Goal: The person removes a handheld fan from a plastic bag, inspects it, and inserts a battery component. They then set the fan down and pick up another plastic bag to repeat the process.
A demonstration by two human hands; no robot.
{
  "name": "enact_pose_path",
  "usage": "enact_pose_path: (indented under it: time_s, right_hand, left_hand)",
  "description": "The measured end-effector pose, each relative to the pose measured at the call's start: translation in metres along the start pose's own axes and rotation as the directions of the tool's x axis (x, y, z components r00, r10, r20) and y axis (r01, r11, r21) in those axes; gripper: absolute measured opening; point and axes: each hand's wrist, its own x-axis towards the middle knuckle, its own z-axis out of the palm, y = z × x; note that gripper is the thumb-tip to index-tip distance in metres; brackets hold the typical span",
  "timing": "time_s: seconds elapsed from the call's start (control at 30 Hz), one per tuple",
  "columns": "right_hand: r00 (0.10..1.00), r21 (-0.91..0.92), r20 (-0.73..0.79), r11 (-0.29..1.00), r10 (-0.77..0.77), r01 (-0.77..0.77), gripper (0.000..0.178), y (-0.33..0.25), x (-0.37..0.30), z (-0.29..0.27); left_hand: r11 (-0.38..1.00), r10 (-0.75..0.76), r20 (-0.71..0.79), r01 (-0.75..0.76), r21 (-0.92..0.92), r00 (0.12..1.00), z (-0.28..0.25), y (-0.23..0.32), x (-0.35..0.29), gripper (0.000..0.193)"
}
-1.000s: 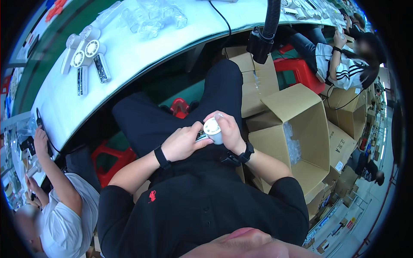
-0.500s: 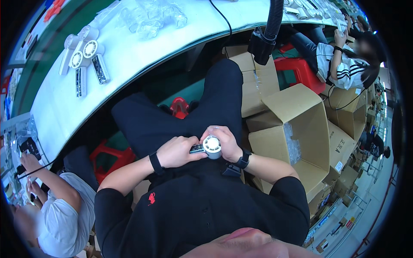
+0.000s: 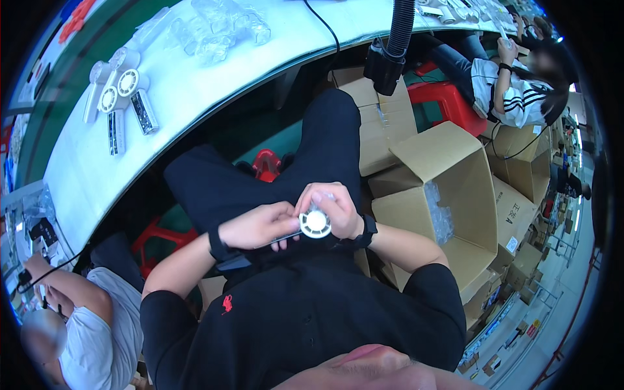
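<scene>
Above my lap I hold a small white handheld fan (image 3: 315,224), its round slotted head facing up. My left hand (image 3: 260,226) closes around the handle, which is mostly hidden now by my fingers. My right hand (image 3: 335,207) grips the head from its far and right side, thumb and fingers bent over it. Something pale and clear shows at the right fingertips, too small to make out. Several similar white fans (image 3: 129,82) lie on the table at the upper left, two with dark inner parts showing along their handles.
Clear plastic pieces (image 3: 218,32) lie on the white table (image 3: 71,153). A black ribbed hose (image 3: 390,55) hangs ahead. At my right stands an open cardboard box (image 3: 465,201) with clear plastic inside. Co-workers sit at left and far right, near red stools (image 3: 448,104).
The fan's head has tipped to face up more, and its handle has gone behind my left fingers. My left hand has shifted slightly left and turned. The view has moved a little.
</scene>
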Motion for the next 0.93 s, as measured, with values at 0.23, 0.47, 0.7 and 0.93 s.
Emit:
enact_pose_path:
  time_s: [0.23, 0.47, 0.7, 0.93]
  right_hand:
    - [0.998, 0.178, 0.03, 0.982, 0.054, -0.059, 0.031, 0.003, 0.011, 0.004]
    - [0.81, 0.521, -0.08, 0.717, 0.581, -0.463, 0.024, 0.035, -0.007, 0.01]
    - [0.842, 0.362, -0.263, 0.857, 0.471, -0.366, 0.023, 0.029, -0.008, 0.015]
    - [0.917, 0.485, -0.188, 0.845, 0.353, -0.225, 0.022, 0.045, 0.021, 0.015]
  left_hand:
    - [0.912, -0.254, 0.352, 0.344, -0.223, 0.901, -0.018, -0.009, -0.012, 0.041]
    - [0.866, -0.24, -0.034, 0.23, 0.444, 0.97, 0.009, 0.014, -0.01, 0.045]
    - [0.758, -0.051, -0.067, 0.083, 0.647, 0.996, 0.007, 0.011, -0.007, 0.039]
    - [0.995, -0.096, 0.09, 0.093, 0.037, 0.991, -0.019, -0.024, -0.013, 0.053]
